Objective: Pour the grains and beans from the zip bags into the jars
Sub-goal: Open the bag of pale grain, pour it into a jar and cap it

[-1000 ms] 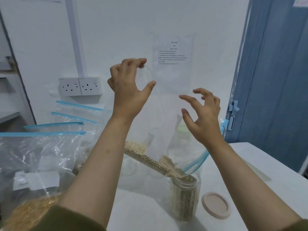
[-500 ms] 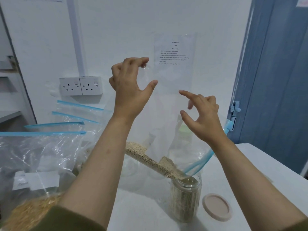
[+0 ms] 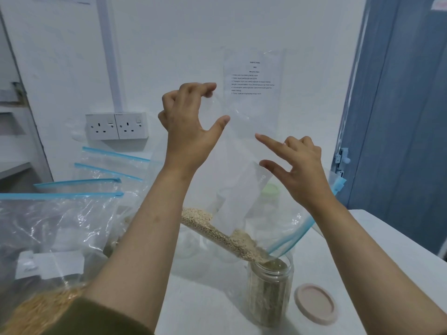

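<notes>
Head view: left hand pinches the top corner of the clear blue-zippered plastic bag; right hand, nearer the mouth, has a loose grip, index out, seemingly touching film. From the grip the bag slants down-right; pale grains slide into the clear plastic jar, mostly full, on the white tabletop.

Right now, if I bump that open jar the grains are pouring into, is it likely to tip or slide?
Probably steady: the jar stands upright on the table and looks nearly full of grains, so likely heavy for its size. It is tall and narrow, though, so a knock near the rim could tip it. With its lid off, that would spill.
</notes>
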### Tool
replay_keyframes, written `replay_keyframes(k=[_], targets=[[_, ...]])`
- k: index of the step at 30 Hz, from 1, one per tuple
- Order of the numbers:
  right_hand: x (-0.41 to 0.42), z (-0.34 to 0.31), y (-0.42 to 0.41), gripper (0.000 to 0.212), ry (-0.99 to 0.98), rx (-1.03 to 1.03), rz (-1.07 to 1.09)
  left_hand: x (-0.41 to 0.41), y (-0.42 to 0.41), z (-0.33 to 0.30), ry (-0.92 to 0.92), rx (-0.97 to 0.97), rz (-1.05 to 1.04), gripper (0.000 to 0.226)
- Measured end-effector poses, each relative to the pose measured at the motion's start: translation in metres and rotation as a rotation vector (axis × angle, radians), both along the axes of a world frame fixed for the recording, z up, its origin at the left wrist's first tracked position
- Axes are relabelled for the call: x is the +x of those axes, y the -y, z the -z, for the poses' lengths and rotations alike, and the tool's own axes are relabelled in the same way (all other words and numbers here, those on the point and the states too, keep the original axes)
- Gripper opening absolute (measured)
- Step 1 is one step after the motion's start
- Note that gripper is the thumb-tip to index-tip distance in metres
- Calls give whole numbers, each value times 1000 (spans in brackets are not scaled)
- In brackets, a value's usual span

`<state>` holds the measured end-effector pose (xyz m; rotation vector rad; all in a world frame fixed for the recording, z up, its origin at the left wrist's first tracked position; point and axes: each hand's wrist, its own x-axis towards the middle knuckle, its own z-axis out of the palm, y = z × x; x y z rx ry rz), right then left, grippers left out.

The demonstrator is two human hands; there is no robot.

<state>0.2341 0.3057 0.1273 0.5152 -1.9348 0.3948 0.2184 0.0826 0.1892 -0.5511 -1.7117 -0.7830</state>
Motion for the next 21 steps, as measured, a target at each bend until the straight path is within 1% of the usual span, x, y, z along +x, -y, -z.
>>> replay_keyframes(k=[5,10,17,21], targets=[[-4,-1,2,48,-69,31,17,1,-1,1,-8,-3,0,49],[-5,-1,4,51,-132,55,39,5,-6,3,-41,64,23,45],[-1,2,8,48,-154,39,-1,4,-4,10,-45,85,23,42],[-1,3,11,47,-151,23,-21,4,0,16,-24,104,-21,47]])
